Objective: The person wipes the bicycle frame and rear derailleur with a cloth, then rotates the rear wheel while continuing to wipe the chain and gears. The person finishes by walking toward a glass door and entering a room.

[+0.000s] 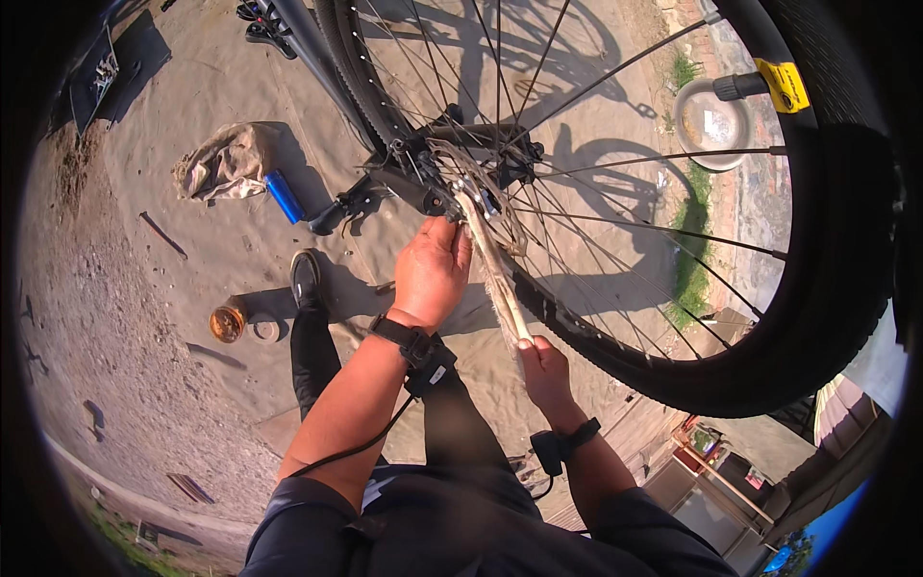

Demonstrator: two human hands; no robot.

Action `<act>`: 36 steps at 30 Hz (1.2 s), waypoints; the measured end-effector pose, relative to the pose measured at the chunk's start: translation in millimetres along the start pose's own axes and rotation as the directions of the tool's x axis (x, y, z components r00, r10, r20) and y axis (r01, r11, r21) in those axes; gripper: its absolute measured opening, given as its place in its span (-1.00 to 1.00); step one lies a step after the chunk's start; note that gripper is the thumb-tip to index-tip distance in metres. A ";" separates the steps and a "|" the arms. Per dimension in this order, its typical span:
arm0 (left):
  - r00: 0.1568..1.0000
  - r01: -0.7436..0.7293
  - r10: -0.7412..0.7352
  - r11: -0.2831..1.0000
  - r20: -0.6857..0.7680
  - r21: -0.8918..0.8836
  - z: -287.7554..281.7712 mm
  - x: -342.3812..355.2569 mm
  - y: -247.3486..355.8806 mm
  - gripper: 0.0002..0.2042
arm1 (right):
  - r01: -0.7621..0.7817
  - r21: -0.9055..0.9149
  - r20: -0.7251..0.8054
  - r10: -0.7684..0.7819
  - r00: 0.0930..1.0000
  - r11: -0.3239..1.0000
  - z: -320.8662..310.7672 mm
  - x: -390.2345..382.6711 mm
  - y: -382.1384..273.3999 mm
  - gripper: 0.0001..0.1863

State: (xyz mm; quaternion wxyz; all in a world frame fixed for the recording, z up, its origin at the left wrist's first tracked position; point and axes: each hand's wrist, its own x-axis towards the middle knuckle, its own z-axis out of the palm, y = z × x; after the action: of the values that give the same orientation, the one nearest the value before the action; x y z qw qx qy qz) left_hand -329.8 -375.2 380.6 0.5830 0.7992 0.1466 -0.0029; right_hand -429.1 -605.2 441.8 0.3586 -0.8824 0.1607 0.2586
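Observation:
A bicycle wheel (846, 250) with a black tyre and dark spokes stands large in front of me, to the right. My left hand (431, 272) is closed right at the hub (471, 192), fingers pinched against the frame end; whatever is between them is hidden. My right hand (545, 377), lower and to the right, grips the near end of a pale, dirty cloth strip (495, 274). The strip is stretched from there up to the hub, beside the brake disc, where its far end is lost among the parts.
On the sandy ground to the left lie a crumpled cloth bag (231, 159), a blue cylinder (284, 196), an amber jar (228, 322) and a thin rod (163, 236). A round metal pan (713, 125) shows behind the spokes. A yellow tag (782, 86) hangs at the rim.

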 end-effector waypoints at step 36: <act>0.754 0.647 -0.456 0.641 0.473 -0.413 -43.7 -78.5 -53.1 -0.52 | 0.213 -0.227 0.592 -0.039 0.805 0.950 23.7 -37.7 -46.4 -0.69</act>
State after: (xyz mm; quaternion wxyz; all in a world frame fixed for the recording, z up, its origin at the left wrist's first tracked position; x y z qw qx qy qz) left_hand -424.9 -337.8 358.9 0.7737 0.4973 0.2824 -0.2727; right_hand -446.1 -552.5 474.5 0.2773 -0.8118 -0.0543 0.5111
